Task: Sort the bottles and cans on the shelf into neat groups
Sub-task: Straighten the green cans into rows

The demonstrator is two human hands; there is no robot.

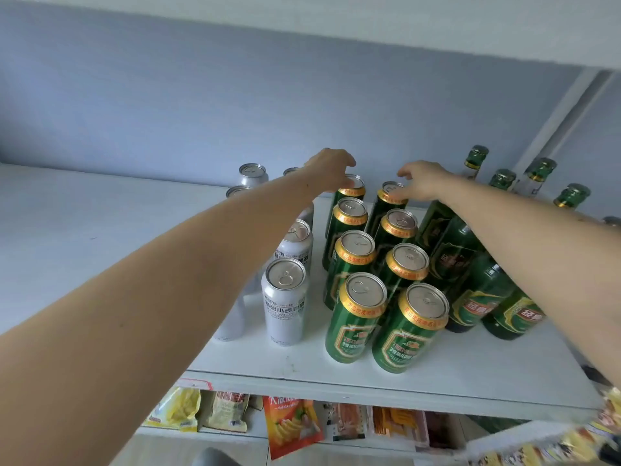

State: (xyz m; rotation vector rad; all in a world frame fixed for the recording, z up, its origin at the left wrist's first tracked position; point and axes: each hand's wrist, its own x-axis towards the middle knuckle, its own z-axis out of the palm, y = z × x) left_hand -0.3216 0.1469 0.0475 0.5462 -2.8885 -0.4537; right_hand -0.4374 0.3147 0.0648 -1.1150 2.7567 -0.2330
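Observation:
Several green cans with gold rims stand in two columns on the white shelf (453, 371). My left hand (331, 166) reaches to the back and grips the top of the rearmost green can (349, 193) of the left column. My right hand (425, 181) curls round the rim of the rearmost green can (386, 200) of the right column. Left of them, partly hidden by my left forearm, stand several silver-white cans (285, 297). Green bottles (470, 297) stand to the right under my right forearm. Foil-capped bottles (537, 174) stand at the back right.
A grey-blue wall closes the shelf at the back, with a white board overhead and a white upright (554, 116) at the right. The shelf's left part (100, 230) is bare. Snack packets (289, 422) hang below the front edge.

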